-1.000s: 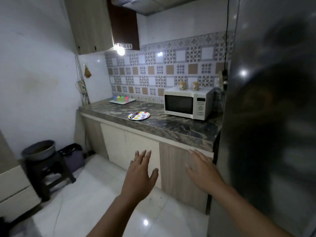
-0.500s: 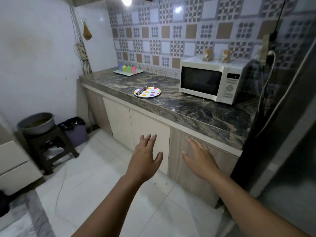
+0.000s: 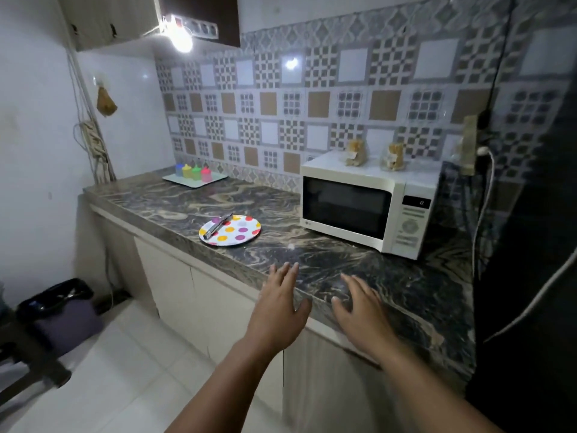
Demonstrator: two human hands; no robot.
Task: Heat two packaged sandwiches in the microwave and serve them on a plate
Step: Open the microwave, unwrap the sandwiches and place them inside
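Note:
A white microwave with its door closed stands on the dark marble counter at the right. Two packaged sandwiches sit upright on top of it. Left of the microwave lies a polka-dot plate with metal tongs across its left side. My left hand and my right hand are stretched out, fingers straight and spread, over the counter's front edge. Both hold nothing.
A tray with several coloured small bottles stands at the back left. A dark fridge bounds the counter on the right, with a white cable beside it. A dark bin and a stool stand on the floor at left.
The view has come closer to the counter and microwave. Both hands have risen from in front of the cabinet doors to the counter's front edge, still empty and spread.

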